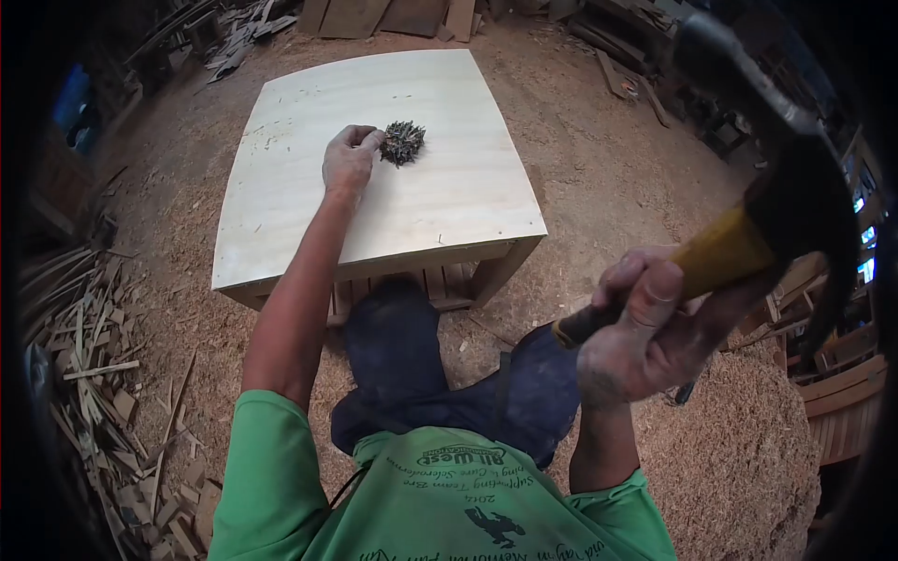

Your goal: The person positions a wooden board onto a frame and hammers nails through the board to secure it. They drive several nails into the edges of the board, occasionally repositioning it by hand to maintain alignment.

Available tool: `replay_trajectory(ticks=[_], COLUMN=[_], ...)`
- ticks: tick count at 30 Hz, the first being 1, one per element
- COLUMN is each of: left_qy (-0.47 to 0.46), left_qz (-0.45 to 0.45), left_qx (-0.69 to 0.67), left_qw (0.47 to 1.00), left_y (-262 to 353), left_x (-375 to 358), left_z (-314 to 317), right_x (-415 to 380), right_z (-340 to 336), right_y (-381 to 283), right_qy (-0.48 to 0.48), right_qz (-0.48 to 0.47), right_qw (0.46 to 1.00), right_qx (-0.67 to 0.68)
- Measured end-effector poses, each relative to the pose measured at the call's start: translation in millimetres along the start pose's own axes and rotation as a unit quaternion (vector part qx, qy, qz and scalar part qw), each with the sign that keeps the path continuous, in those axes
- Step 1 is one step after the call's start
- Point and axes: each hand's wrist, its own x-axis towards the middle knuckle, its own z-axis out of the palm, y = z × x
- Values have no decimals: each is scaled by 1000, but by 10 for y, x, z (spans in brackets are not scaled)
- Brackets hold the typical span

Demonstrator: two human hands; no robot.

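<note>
My right hand is wrapped round the yellow and black handle of a claw hammer, raised close to the camera at the right. The hammer's dark head points up and away, with its claw at the lower right. My left hand is over a pale plywood top, its thumb and fingers pinched together at the left edge of a pile of small dark nails. Whatever the fingertips hold is too small to make out. The top rests on a wooden frame with legs and a slatted lower shelf.
Sawdust and shavings cover the floor. Wood offcuts are heaped along the left, and boards lie beyond the table. My knees are close to the table's near edge. Wooden furniture parts stand at the right.
</note>
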Motion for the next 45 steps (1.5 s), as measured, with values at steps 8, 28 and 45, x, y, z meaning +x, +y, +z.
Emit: replay_trajectory(ticks=[8, 28, 45], left_qy=[65, 113, 83], left_qz=[9, 99, 84], left_qx=[26, -64, 56], left_qw=[997, 987, 991], left_y=[134, -182, 196], left_x=[-58, -125, -2022], left_z=[106, -140, -549], right_x=[-498, -598, -685], right_z=[4, -60, 65], right_y=[536, 375, 542], right_qy=[-332, -123, -374], right_qz=[118, 102, 163], right_qw=[908, 985, 873], right_qx=[-224, -70, -269])
